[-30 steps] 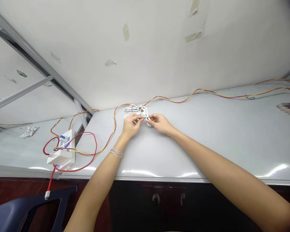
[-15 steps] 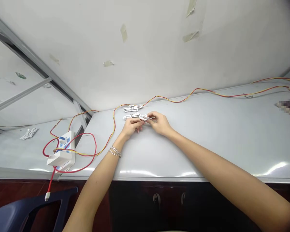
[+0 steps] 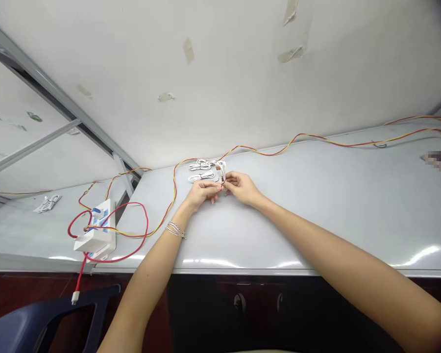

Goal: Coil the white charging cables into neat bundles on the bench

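Bright, white glare on tabletop

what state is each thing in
Left hand, pinching held cable
Right hand, pinching held cable
Held cable, looped, partly hidden
Cables beside it, coiled, tied
Far-left cable, bundled
Red cord, looped, end hanging
Red-yellow wire, wavy, unbundled
Power strip, plugs in, power unclear
Bracelet, worn

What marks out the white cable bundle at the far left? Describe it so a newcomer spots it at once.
On the grey tabletop, find the white power strip with the red cable looping around it. Beyond it, further left, lies the white cable bundle. Unlike the other white bundles, grouped by the left hand, it lies alone.
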`<state>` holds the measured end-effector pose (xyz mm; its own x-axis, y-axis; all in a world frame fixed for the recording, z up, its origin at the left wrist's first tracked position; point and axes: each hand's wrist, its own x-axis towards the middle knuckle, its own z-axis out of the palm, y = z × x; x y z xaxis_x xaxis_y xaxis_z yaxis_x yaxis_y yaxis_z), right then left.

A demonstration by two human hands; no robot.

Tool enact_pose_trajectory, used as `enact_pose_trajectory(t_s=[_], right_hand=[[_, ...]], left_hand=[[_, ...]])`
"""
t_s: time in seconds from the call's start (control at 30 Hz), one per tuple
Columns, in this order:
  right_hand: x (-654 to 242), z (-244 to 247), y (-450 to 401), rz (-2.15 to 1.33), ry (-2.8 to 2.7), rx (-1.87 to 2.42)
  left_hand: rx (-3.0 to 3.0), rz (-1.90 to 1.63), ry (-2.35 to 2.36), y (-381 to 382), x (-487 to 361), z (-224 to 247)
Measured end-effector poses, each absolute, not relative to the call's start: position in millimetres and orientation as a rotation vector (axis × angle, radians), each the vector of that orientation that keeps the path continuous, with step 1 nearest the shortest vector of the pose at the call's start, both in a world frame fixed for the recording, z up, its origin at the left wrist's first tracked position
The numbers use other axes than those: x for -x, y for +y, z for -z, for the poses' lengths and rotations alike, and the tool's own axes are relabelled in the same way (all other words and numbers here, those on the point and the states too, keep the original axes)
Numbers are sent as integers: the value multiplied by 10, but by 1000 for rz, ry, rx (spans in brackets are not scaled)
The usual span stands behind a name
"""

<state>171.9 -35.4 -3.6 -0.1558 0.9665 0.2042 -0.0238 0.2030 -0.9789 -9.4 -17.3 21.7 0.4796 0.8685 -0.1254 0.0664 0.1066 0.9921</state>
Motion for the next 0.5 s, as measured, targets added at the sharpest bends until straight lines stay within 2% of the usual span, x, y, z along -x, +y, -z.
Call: enact_pose_trajectory(t_s=[0.3,0.5], right_hand=[[-1781,-46,-390,-704,-1604,1340],[-1822,-52,-381,-643,-1682,1481]], left_hand=[[-1336,-949,944,-203,57,-251],[-1147,-1166,857,-209,60,-361]])
